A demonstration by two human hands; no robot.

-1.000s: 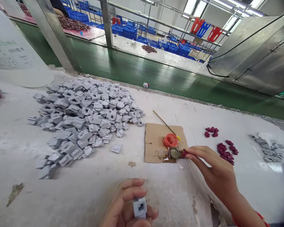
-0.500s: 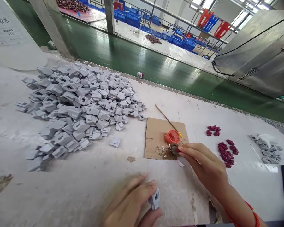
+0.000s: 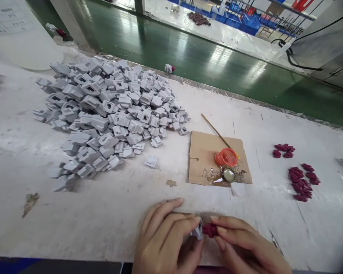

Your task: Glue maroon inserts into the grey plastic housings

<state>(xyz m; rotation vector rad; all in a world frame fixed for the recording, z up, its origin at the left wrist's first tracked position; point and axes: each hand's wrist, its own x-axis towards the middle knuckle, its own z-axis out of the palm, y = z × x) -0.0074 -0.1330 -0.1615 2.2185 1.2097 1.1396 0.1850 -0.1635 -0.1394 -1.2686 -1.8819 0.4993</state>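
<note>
Place: I'm in a factory workshop | 12 o'clock: green conveyor belt (image 3: 188,62) along my bench (image 3: 103,220) | 10 o'clock: heap of matching grey parts (image 3: 114,114) | 1 o'clock: blue crates (image 3: 250,24) beyond the belt | 2 o'clock: large metal housing (image 3: 328,42)

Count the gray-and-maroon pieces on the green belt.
2: one piece at the near edge of the green belt, beyond the gray pile; another piece farther left, seen between white container and metal post, which may hide more.

Left fingers (image 3: 178,230) and right fingers (image 3: 236,235) pinched
</note>
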